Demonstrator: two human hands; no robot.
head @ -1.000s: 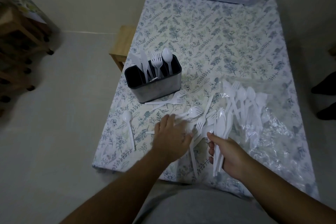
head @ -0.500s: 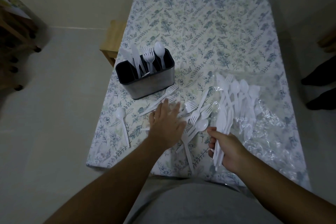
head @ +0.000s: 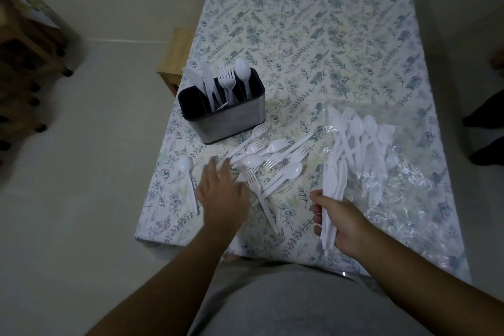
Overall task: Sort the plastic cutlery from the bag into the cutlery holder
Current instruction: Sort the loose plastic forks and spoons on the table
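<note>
Loose white plastic forks & spoons (head: 272, 161) lie scattered on the floral-cloth desk (head: 313, 43), btwn the dark metal-sided cutlery holder (head: 222, 113), already part-filled, and the clear plastic bag (head: 395, 166) w/ more pieces. Left hand (head: 222, 194) flat, grip apart, over the pile edge; right hand (head: 341, 224) grip clamped on a bundle of white knives (head: 334, 180). Mid-sort, prob. Next: pinch one type, drop into its compartment.

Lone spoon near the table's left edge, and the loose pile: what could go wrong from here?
The lone spoon lies close to the left edge; a sweep by the left hand might knock it off. The right hand grips a full bundle, which may slip or fan. Forks and spoons overlap in the pile, inviting mis-sorts.
</note>
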